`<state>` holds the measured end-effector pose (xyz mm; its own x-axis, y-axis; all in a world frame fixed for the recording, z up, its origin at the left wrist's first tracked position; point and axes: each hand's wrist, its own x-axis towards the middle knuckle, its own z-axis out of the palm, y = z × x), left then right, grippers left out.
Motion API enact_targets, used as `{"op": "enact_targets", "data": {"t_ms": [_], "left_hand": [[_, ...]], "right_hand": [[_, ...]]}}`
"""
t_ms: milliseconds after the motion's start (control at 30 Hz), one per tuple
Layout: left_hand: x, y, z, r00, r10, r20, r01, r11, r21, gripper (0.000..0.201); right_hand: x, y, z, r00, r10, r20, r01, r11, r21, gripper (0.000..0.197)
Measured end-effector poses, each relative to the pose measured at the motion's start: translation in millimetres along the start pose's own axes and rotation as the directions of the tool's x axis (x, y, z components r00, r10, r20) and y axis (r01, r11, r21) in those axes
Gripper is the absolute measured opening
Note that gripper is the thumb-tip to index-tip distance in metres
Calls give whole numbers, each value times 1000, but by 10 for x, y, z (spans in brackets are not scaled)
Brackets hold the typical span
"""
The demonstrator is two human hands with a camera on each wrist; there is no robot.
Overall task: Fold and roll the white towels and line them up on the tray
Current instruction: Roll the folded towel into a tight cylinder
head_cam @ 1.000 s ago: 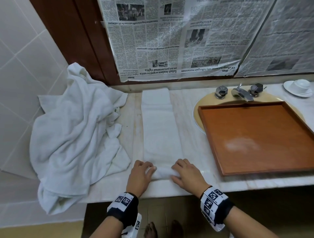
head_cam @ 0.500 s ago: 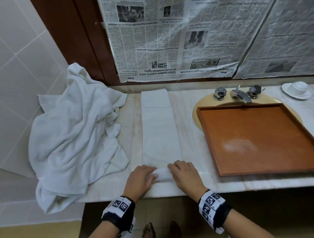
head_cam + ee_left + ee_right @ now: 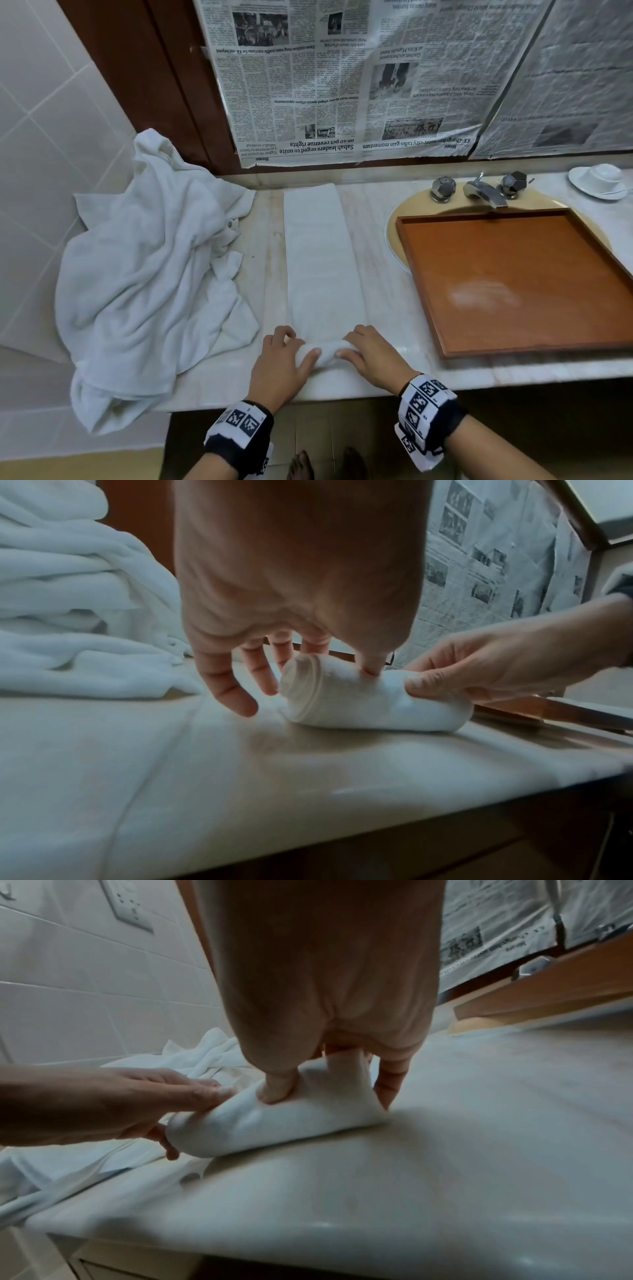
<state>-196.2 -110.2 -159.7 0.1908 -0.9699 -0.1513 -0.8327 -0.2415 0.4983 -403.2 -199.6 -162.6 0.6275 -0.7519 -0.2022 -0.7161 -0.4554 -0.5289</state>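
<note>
Nearby, tray (image 3: 513, 284) holds no towels

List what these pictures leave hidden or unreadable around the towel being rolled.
- Far side of the roll: head view, covered by the left hand and right hand.
- Right-hand fingertips behind the roll: right wrist view, blocked by the palm.
- How many towels are in the pile: bunched folds.
- Tray right corner: cut by the head view's edge.
</note>
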Motion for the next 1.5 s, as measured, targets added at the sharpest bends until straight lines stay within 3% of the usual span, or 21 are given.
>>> {"op": "enact_targets", "data": {"t_ms": [100, 200, 300, 433, 567, 700, 833, 933, 1033, 1100, 1200, 1300, 1400, 1500], "left_hand": [[-6, 28, -72, 991, -79, 106, 74, 996, 48, 70], [-4, 4, -93, 992, -38, 117, 24, 993, 119, 74], [-27, -22, -88, 996, 29, 86, -42, 986, 159, 64], [12, -68, -66, 993, -32, 117, 43, 995, -88, 71], [120, -100, -40, 994, -60, 91, 78, 972, -221, 72], [97, -80, 47, 999, -52, -8, 50, 981, -187, 67], [-33, 29, 98, 987, 108, -120, -112, 993, -27, 57], [-57, 0, 145, 989, 135, -60, -135, 991, 2, 59], [12, -70, 102, 994, 112, 2, -111, 990, -81, 56], [42, -69, 16, 995, 87, 39, -78, 980, -182, 57], [104, -98, -82, 995, 57, 83, -36, 973, -227, 58], [131, -124, -127, 990, 44, 132, -16, 978, -207, 47], [83, -126, -108, 992, 50, 118, -23, 975, -220, 42], [37, -110, -84, 1000, 9, 16, -4, 965, -262, 34]], "right_hand": [[-9, 6, -12, 999, 21, -49, -19, 999, 48, 38], [-34, -30, -46, 995, 64, -77, -58, 996, 74, 35], [-25, -50, -60, 996, 4, -89, -7, 1000, -25, 32], [-13, -95, -6, 988, -6, -154, -18, 988, -153, 28], [-95, -148, 73, 954, -165, -250, 64, 928, -368, 21], [-114, -69, 26, 975, -176, -134, 126, 940, -316, 44], [24, -12, -89, 993, -120, -6, 118, 982, -146, 45], [90, -12, -180, 996, -63, 57, 66, 996, -52, 46], [108, 11, -220, 994, 8, 111, -11, 999, 31, 45], [63, 23, -224, 997, 0, 81, -4, 999, 40, 43], [-73, 35, -157, 982, -129, -135, 103, 977, -186, 43], [-192, 39, -61, 956, -246, -159, 191, 935, -298, 39], [-185, 113, -31, 971, -199, -130, 180, 972, -148, 37], [-91, 127, -89, 988, -103, -116, 108, 994, 33, 34]]}}
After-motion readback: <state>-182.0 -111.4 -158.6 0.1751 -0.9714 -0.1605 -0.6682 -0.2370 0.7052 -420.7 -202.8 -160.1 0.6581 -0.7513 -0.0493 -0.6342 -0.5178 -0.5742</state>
